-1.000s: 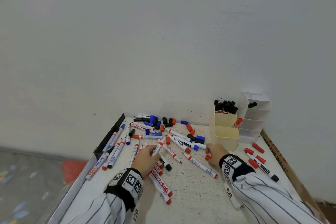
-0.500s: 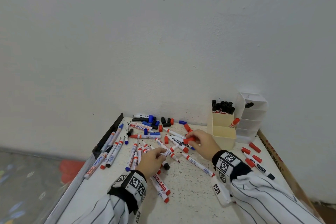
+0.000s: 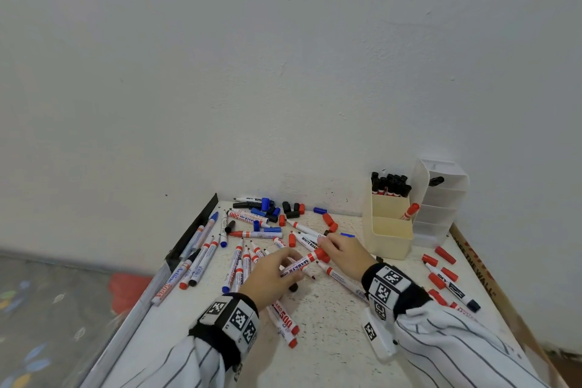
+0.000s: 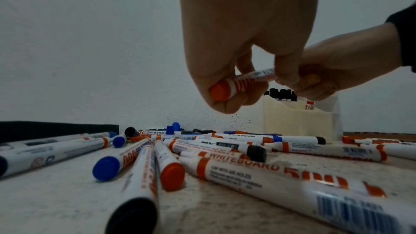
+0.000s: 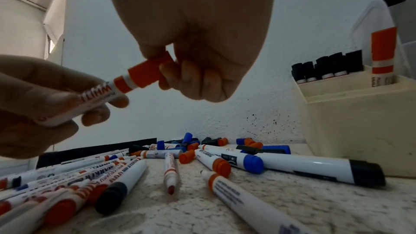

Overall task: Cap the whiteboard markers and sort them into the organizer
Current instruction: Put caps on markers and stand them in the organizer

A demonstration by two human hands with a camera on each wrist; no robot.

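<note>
Both hands hold one red whiteboard marker [image 3: 299, 264] just above the table. My left hand [image 3: 277, 271] grips its white barrel [image 4: 252, 77], with the red butt end [image 4: 220, 92] toward the wrist camera. My right hand [image 3: 341, 250] pinches the red cap [image 5: 147, 73] seated on the marker's tip end. The cream organizer [image 3: 389, 236] stands at the back right, with several black-capped markers [image 3: 390, 184] in its rear slot and one red marker [image 3: 409, 212] in the middle slot. Many loose markers [image 3: 201, 258] and caps [image 3: 291, 209] lie scattered on the table.
A white tiered organizer [image 3: 441, 208] stands against the wall right of the cream one. Red caps and a black-tipped marker [image 3: 456, 290] lie at the right. A black strip [image 3: 192, 230] lines the table's left edge. A brown board [image 3: 478, 271] runs along the right edge.
My right hand brought a red cap from the right side over to the centre. My left hand lifted a red marker off the pile, and the cap now sits on its tip.
</note>
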